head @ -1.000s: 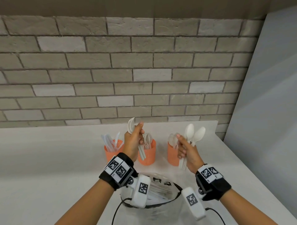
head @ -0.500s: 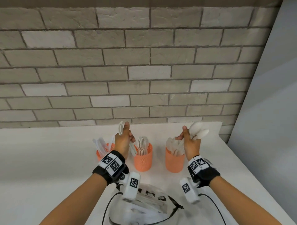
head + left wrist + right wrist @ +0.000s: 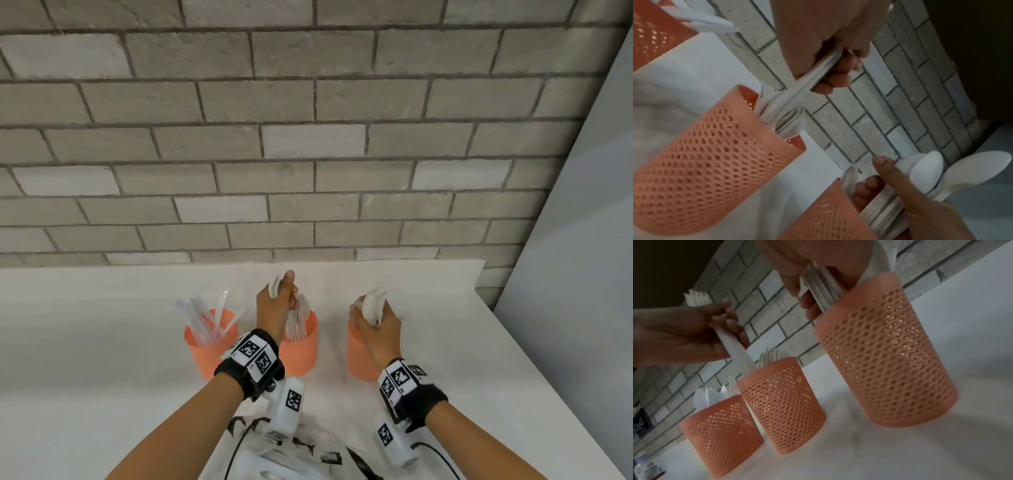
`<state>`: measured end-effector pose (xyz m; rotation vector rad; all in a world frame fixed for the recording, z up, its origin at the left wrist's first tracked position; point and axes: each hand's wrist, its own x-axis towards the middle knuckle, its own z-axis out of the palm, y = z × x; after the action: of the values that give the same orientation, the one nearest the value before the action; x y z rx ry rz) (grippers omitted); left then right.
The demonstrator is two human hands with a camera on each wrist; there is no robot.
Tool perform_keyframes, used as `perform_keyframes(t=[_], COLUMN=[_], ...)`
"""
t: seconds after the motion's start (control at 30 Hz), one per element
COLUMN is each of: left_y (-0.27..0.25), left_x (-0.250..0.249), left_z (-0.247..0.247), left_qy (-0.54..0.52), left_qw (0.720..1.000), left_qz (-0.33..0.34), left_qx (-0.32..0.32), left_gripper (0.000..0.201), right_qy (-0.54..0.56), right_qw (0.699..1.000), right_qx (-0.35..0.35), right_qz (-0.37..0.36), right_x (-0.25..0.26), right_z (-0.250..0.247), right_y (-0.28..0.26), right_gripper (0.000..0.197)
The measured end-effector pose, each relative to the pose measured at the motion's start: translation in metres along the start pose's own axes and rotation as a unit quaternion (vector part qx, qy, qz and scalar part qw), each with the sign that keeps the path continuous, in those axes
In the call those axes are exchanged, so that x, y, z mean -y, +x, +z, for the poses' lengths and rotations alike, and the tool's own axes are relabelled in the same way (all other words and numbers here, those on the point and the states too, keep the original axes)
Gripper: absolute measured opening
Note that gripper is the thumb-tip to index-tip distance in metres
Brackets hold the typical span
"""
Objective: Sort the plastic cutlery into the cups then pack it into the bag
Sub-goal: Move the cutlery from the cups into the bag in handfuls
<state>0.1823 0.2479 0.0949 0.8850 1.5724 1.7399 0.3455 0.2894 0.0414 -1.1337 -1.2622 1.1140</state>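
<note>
Now my left hand grips white plastic forks over the middle orange perforated cup, and my right hand holds white plastic spoons in the right orange cup on the white tabletop.

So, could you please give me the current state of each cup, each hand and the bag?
left cup: upright on the table, knives standing in it.
middle cup: upright, forks inside.
right cup: upright, spoon handles entering it.
left hand: grips forks, handles down in the middle cup.
right hand: grips spoons over the right cup.
bag: lies near the table's front edge; contents unclear.
</note>
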Motion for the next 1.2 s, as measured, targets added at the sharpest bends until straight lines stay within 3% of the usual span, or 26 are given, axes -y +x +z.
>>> perform_keyframes(t=[0.1,0.2,0.4,0.57,0.67,0.73,0.83,0.9,1.0,1.07,1.2], left_y=[0.003,0.002,-0.003,0.001,-0.004,-0.007,-0.01,-0.013,-0.014,-0.014,-0.015], left_x=[0.017,0.034,0.037,0.048,0.051,0.053,0.052,0.048,0.042,0.041,0.036], left_z=[0.003,0.004,0.01,0.011,0.014,0.018,0.023,0.025,0.026,0.024,0.022], left_qy=[0.033,0.086,0.154,0.335,0.409,0.463,0.553,0.599,0.609,0.608,0.641], left_qw=[0.999,0.996,0.982,0.927,0.896,0.867,0.819,0.79,0.787,0.789,0.758], left_qz=[0.008,0.03,0.104,0.169,0.173,0.178,0.141,0.118,0.07,0.046,0.066], left_qx=[0.014,0.019,-0.013,0.02,0.028,0.039,0.058,0.062,0.067,0.07,0.102], left_gripper=[0.012,0.015,0.007,0.026,0.035,0.041,0.052,0.055,0.058,0.06,0.065], right_qy=[-0.036,-0.078,-0.166,-0.257,-0.349,-0.412,-0.488,-0.507,-0.504,-0.529,-0.569], right_qw=[0.999,0.994,0.977,0.945,0.892,0.857,0.824,0.821,0.829,0.812,0.793], right_qx=[-0.001,0.024,0.054,0.054,0.027,0.023,0.041,0.065,0.137,0.155,0.172], right_qz=[-0.028,-0.072,-0.119,-0.194,-0.285,-0.308,-0.284,-0.254,-0.2,-0.193,-0.136], right_x=[-0.002,-0.002,0.0,0.002,-0.003,-0.006,-0.008,-0.006,-0.001,0.0,0.007], right_z=[-0.003,-0.006,-0.011,-0.017,-0.023,-0.027,-0.031,-0.031,-0.031,-0.03,-0.03], right_y=[-0.001,-0.005,-0.004,-0.002,0.003,0.007,0.008,0.008,0.006,0.007,0.009], right_gripper=[0.038,0.051,0.053,0.043,0.038,0.04,0.044,0.058,0.083,0.088,0.086])
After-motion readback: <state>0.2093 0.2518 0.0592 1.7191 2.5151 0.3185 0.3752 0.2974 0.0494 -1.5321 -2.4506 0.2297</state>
